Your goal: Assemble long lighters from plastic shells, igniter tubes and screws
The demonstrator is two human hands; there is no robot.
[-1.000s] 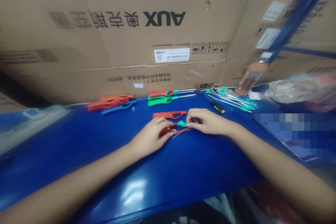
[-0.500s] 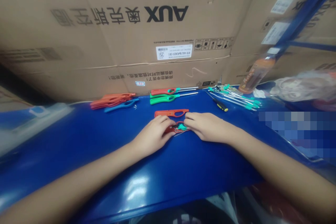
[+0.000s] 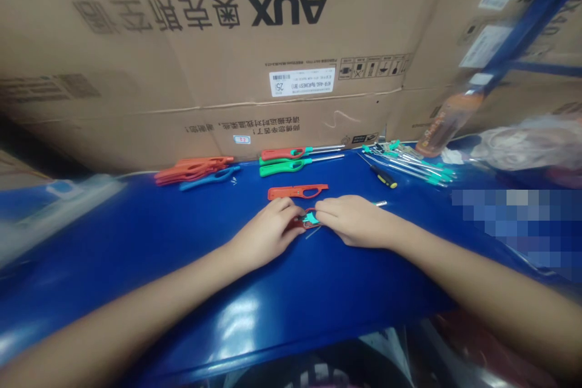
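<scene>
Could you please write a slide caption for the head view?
Left hand and right hand work at a red plastic handle shell and a turquoise plastic piece.

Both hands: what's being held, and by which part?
The left hand pinches a red shell by its left end; the right hand covers the other end, its exact hold hidden.

The left hand [image 3: 275, 227] and right hand [image 3: 352, 218] hide both ends of a red shell [image 3: 313, 227]; the green piece [image 3: 310, 217] seems to sit inside it, though the view is poor. Only the tip of a metal rod [image 3: 381, 204] shows past the right hand. Bits [image 3: 234, 180] beside the blue handle [image 3: 211, 179] are too small to tell. The plastic bag [image 3: 518, 145] is blurred, and clear packaging [image 3: 68, 206] runs off the left edge.
</scene>
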